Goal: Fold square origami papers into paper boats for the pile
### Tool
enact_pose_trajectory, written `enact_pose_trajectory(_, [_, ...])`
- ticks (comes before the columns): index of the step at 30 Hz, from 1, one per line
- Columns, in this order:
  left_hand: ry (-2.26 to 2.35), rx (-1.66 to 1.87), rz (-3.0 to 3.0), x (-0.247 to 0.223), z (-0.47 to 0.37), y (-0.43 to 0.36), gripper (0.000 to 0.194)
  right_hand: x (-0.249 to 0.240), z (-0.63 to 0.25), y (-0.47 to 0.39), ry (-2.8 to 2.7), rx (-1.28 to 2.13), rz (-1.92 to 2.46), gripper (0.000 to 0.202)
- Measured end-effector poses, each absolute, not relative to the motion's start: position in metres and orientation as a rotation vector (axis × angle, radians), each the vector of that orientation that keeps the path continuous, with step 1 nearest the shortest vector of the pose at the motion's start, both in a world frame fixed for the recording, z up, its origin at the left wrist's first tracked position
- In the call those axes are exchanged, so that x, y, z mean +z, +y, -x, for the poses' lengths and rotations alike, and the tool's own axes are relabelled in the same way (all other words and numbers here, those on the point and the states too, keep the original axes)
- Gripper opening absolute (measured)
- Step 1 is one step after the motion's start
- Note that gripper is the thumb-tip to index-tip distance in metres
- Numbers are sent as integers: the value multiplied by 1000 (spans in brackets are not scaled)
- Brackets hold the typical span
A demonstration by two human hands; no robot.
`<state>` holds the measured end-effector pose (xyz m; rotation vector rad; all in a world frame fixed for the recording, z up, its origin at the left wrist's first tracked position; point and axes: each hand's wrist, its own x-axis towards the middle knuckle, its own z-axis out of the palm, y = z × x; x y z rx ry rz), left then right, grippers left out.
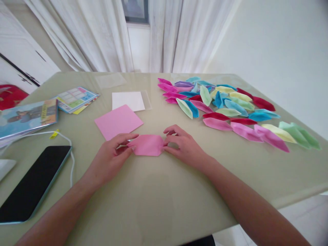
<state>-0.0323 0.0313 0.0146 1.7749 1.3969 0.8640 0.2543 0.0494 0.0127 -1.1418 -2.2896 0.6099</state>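
Note:
A partly folded piece of pink origami paper (148, 145) lies near the middle of the table, its corners turned in. My left hand (111, 153) pinches its left end between thumb and fingers. At the right end, my right hand (182, 145) grips the edge with thumb and index finger. Just behind my left hand lies a flat stack of pink square paper (118, 121). Beyond that rests white square paper (128, 101) on a clear plastic sleeve.
Many folded paper boats (217, 124) in several colours spread over the table's right side. On the left are a phone (36, 182), a white cable (72, 164), a book (30, 116) and printed cards (75, 99). Curtains (89, 34) hang behind the table (159, 198).

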Motion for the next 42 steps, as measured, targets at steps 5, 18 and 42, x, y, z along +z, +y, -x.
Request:
enact_pose_trajectory(5, [1279,877,-1559,24,25,27,35,7,-250,54,-1887,894,1170,29])
enact_pose_trajectory(18, [1183,941,-1136,24,13,20,54,13,-243,53,-1319,1519,1014,28])
enact_pose_trajectory(42, [1050,957,-1254,20,12,20,47,9,-246,57,-1345,1285,1084,38])
